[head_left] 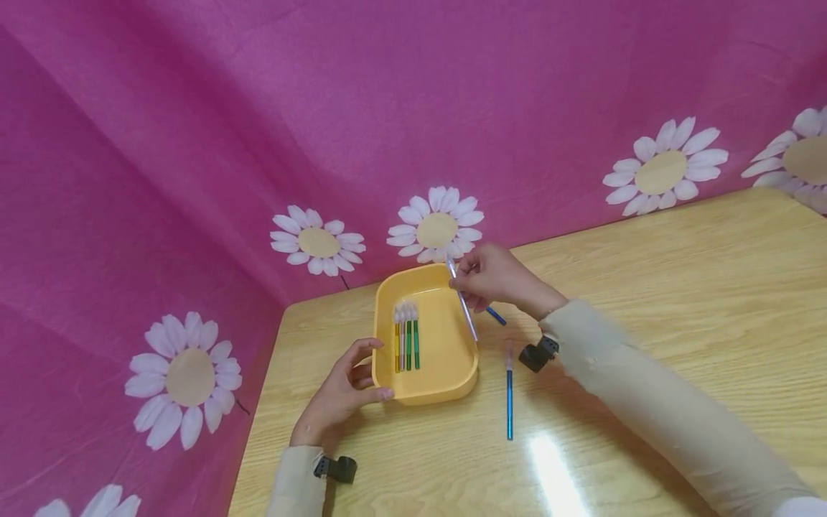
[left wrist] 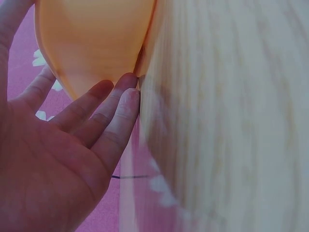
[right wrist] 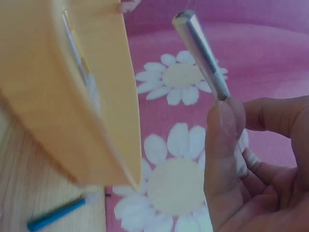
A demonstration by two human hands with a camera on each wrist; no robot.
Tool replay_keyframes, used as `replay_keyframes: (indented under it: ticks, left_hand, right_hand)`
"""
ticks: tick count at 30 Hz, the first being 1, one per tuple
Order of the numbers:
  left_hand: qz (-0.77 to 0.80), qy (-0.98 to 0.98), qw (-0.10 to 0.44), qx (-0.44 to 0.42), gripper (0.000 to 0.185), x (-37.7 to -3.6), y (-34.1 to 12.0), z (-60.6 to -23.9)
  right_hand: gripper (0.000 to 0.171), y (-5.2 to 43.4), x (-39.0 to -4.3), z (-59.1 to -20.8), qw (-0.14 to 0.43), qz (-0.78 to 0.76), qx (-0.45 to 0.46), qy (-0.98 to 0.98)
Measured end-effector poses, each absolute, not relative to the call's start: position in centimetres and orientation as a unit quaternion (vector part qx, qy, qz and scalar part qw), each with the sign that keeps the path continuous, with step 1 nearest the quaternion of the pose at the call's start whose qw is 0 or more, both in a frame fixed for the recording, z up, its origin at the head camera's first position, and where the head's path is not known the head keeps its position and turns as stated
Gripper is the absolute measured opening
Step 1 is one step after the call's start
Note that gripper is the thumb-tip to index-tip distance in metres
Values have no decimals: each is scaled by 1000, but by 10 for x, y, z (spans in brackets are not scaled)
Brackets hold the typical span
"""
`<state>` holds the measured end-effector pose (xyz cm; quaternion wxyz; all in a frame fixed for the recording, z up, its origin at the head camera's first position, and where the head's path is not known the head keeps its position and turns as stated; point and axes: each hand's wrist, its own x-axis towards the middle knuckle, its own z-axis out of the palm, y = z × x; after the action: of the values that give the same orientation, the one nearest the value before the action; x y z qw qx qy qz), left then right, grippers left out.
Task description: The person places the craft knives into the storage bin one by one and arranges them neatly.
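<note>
My right hand [head_left: 496, 276] pinches a slim silver pen-like tool [head_left: 464, 305] between thumb and fingertips, over the right side of a yellow tray [head_left: 452, 384]. Its clear end is up and its silver barrel slants down; in the right wrist view the flat barrel end [right wrist: 200, 48] shows close up. Several similar tools [head_left: 407, 345] in gold, pink and green lie side by side inside the tray, clear ends to the back. At the tray's front left corner my left hand [head_left: 339, 391] rests with extended fingers [left wrist: 118, 113] against the outer wall and the thumb at the front rim.
A blue pen-like tool [head_left: 510, 402] lies on the wooden table [head_left: 678, 301] right of the tray. Another blue one [head_left: 496, 316] lies partly hidden under my right hand. Behind the table hangs a magenta cloth [head_left: 517, 108] with white flowers.
</note>
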<state>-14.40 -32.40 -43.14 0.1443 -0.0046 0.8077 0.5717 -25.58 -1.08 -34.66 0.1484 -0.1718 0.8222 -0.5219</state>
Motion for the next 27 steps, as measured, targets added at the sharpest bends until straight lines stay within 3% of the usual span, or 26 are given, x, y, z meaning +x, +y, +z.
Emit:
replay_keyframes:
  ticks: [8,15,27]
  left_hand:
    - [567,809,153,-7,73,-146,-325,-431]
    - [561,814,151,14,73,-148,-326,-429]
    - [573,802,165,28,73,-146,-327,-432]
  right_hand:
    - [17,-58,-271,-345,165,-559,-144,800]
    - [18,-95,-286,-367,184,-573,-113,790]
    - [18,-112,-289,-405,227,-510,-73,826]
